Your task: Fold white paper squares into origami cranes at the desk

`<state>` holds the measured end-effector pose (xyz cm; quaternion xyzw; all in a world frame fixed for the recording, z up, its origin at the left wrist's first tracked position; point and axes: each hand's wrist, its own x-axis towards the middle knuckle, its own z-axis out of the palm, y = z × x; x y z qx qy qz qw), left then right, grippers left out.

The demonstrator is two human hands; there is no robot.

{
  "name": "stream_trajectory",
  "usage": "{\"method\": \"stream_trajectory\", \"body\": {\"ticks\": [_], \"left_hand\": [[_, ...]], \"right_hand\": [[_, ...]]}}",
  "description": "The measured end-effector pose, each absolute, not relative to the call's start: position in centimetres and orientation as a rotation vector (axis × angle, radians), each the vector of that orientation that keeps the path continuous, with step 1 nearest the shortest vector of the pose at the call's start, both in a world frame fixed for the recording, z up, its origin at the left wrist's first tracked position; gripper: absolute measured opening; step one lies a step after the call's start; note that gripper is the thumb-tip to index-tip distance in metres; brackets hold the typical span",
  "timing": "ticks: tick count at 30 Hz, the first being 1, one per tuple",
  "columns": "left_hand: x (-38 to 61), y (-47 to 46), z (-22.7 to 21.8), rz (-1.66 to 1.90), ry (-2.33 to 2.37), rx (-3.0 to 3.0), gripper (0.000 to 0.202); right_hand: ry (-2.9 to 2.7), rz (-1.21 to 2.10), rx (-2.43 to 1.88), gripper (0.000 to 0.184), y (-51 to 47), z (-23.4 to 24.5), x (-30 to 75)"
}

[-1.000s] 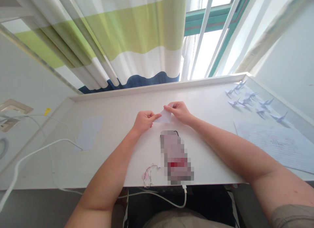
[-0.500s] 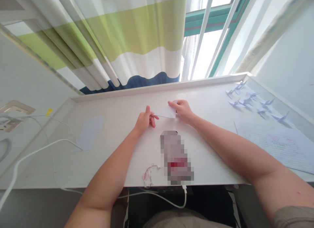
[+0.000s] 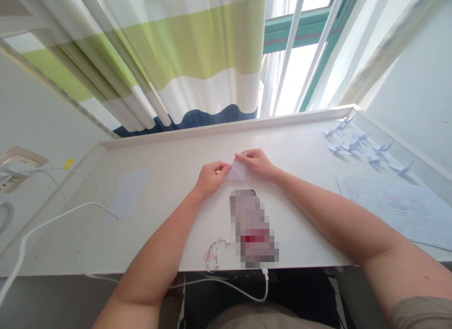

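Note:
A small folded sheet of white paper (image 3: pixel 237 171) is held between my two hands above the middle of the white desk (image 3: pixel 169 225). My left hand (image 3: pixel 212 176) pinches its left edge between thumb and fingers. On the other side, my right hand (image 3: pixel 257 162) grips the upper right part, its fingertips close to those of my left. Part of the paper is hidden behind the fingers. Just nearer to me lies a phone (image 3: pixel 252 225), blurred out, with a beaded strap (image 3: pixel 212 254) to its left.
Several folded paper cranes (image 3: pixel 358 143) stand at the back right, behind a written sheet (image 3: pixel 395 206). White paper pieces (image 3: pixel 129 192) lie on the left. A white cable (image 3: pixel 60 220) crosses the left side; another cable (image 3: pixel 261 296) hangs from the phone over the front edge.
My left hand has closed on the paper, its fingers loosely spread before. Both hands have come closer together, and the paper is now turned, showing a creased, pointed shape.

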<state>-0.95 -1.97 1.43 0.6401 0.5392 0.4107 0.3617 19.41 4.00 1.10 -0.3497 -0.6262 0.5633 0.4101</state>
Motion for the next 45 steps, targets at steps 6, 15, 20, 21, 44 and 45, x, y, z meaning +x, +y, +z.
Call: {"method": "stream_trajectory", "body": {"ticks": [6, 15, 20, 21, 44, 45], "left_hand": [[-1.4, -2.1, 1.9, 1.183, 1.726, 1.997, 0.029], [-1.3, -2.6, 2.6, 1.316, 1.603, 2.047, 0.031], [-1.0, -2.8, 2.6, 1.399, 1.439, 1.961, 0.036], [-1.0, -2.7, 2.6, 1.415, 1.432, 1.900, 0.039], [-1.2, -1.0, 1.4, 1.699, 1.155, 1.290, 0.066], [-1.3, -1.0, 1.4, 1.695, 1.160, 1.272, 0.068]], "right_hand": [[-1.403, 1.356, -0.889, 0.075, 4.4, 1.1, 19.2], [-1.586, 1.236, -0.804, 0.047, 3.2, 0.9, 18.7], [-1.511, 1.299, -0.743, 0.044, 3.6, 1.0, 18.8], [-1.508, 1.314, -0.735, 0.044, 3.7, 1.0, 18.9], [-1.607, 1.416, -0.733, 0.046, 3.5, 1.1, 19.3], [-1.610, 1.420, -0.734, 0.047, 3.6, 1.0, 19.3]]}}
